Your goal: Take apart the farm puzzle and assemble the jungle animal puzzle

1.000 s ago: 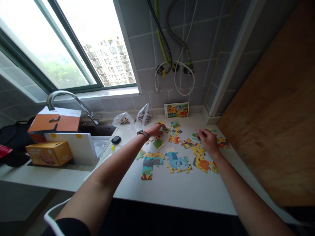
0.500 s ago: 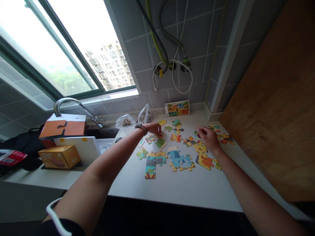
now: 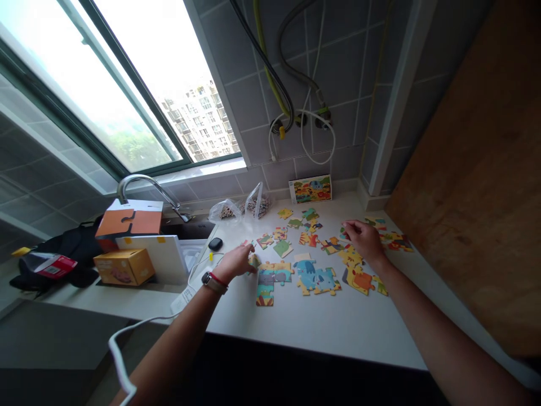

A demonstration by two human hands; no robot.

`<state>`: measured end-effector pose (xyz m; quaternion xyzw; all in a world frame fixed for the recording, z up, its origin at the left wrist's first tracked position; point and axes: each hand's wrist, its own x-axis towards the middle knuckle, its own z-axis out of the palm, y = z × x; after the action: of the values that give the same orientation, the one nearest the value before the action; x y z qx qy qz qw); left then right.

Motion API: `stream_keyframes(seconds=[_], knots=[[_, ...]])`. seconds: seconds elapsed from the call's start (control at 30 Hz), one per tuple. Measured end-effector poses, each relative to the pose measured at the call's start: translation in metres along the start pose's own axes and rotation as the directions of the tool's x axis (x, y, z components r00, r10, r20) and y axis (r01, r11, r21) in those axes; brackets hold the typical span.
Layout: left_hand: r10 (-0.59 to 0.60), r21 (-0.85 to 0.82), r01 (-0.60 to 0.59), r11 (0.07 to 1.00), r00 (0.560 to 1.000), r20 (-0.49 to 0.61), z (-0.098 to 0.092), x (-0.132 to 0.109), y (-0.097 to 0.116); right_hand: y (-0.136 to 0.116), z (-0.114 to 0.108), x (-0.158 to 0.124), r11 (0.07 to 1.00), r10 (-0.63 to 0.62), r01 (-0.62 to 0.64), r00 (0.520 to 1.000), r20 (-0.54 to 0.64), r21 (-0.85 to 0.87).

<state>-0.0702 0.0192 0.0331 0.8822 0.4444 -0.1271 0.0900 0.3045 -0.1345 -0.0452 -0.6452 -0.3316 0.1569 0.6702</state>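
Note:
Colourful jigsaw pieces lie spread on a white counter. My left hand rests at the left end of a joined grey and yellow cluster, fingers curled on a small piece. A blue elephant cluster lies just right of it. My right hand sits further right, fingers bent down onto loose pieces, above a yellow and orange cluster. More single pieces lie toward the wall.
A reference picture card leans on the tiled wall. Two clear bags lie near it. Left of the counter are a sink with a tap, puzzle boxes, a yellow carton and a black mouse-like object. A wooden panel closes the right.
My left hand has pulled back from the far loose pieces toward me and to the left, down to the grey and yellow cluster. My right hand has stayed about where it was.

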Motion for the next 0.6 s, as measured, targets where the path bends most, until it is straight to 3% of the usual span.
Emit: stream_keyframes(seconds=[0.1, 0.23, 0.43, 0.6], knots=[[-0.076, -0.118, 0.067, 0.991, 0.994, -0.073, 0.018, -0.019, -0.017, 0.001, 0.001, 0.000, 1.000, 0.011, -0.011, 1.000, 0.009, 0.000], [-0.101, -0.291, 0.054, 0.955, 0.983, -0.151, 0.032, -0.026, -0.029, -0.002, 0.000, 0.000, 1.000, 0.009, -0.009, 1.000, 0.014, -0.021], [-0.089, -0.545, -0.105, 0.832, 0.944, -0.318, 0.044, -0.032, -0.024, -0.026, -0.002, -0.007, 0.994, -0.051, 0.057, 0.997, 0.066, -0.095], [-0.096, -0.696, -0.263, 0.668, 0.897, -0.431, 0.051, -0.038, -0.024, -0.053, 0.025, -0.052, 0.968, -0.148, 0.188, 0.964, 0.220, -0.169]])
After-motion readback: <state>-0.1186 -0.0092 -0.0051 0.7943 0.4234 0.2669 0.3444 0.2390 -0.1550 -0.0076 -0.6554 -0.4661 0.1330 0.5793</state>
